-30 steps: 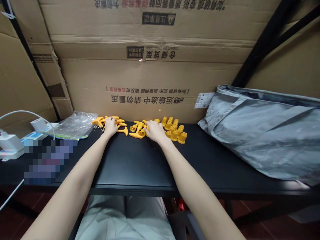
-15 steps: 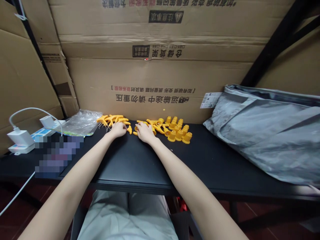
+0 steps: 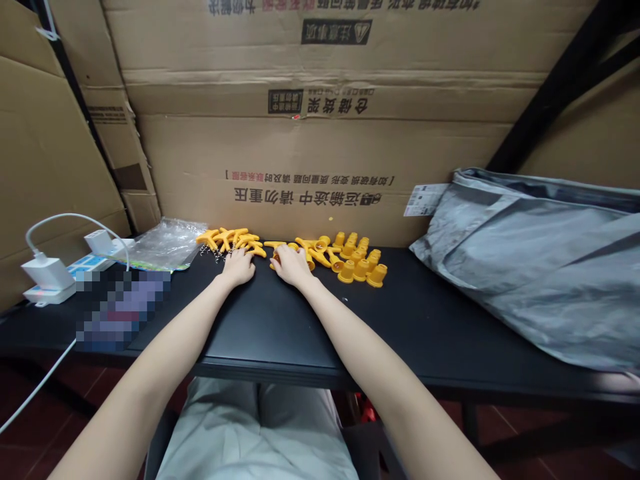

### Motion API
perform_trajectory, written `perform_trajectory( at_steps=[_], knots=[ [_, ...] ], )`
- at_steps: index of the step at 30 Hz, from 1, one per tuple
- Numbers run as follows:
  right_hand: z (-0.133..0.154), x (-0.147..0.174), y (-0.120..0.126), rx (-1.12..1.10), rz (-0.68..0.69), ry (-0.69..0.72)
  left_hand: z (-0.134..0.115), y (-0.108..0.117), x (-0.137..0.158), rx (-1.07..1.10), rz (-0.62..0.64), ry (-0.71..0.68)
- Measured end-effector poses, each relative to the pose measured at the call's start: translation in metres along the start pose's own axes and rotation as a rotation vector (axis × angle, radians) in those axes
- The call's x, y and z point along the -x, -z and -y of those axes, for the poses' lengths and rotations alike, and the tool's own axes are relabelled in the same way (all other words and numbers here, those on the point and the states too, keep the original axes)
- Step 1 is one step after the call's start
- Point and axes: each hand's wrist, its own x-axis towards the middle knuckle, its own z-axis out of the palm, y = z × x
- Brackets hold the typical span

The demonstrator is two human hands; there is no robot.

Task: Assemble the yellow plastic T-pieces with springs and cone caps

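Note:
Several yellow plastic parts lie in a row at the back of the black table (image 3: 280, 333). On the left are T-shaped pieces (image 3: 231, 239), in the middle trumpet-shaped pieces (image 3: 316, 248), and on the right small cup-shaped pieces (image 3: 359, 261). My left hand (image 3: 239, 267) rests palm down just in front of the T-shaped pieces, with its fingertips by them. My right hand (image 3: 291, 265) lies beside it, fingers over a yellow piece at the left end of the trumpet-shaped group. What lies under those fingers is hidden.
A clear plastic bag (image 3: 163, 243) lies at the back left, near a power strip with white chargers (image 3: 47, 277) and a cable. A large grey bag (image 3: 535, 267) fills the right side. Cardboard boxes (image 3: 310, 153) wall the back.
Both hands have come together toward the middle: the left moved right off the T-shaped pile, the right moved left away from the cups. The view shifted slightly.

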Motion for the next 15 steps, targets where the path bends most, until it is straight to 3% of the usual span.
perform_trajectory(
  at_steps=[9,15],
  knots=[
    [0.001,-0.002,0.0,-0.042,-0.005,-0.067,0.009,-0.01,-0.005,0.12,-0.193,-0.064],
    [-0.005,0.001,0.012,-0.113,-0.172,-0.018,0.01,0.0,-0.003,0.209,-0.342,-0.208]
  ],
)
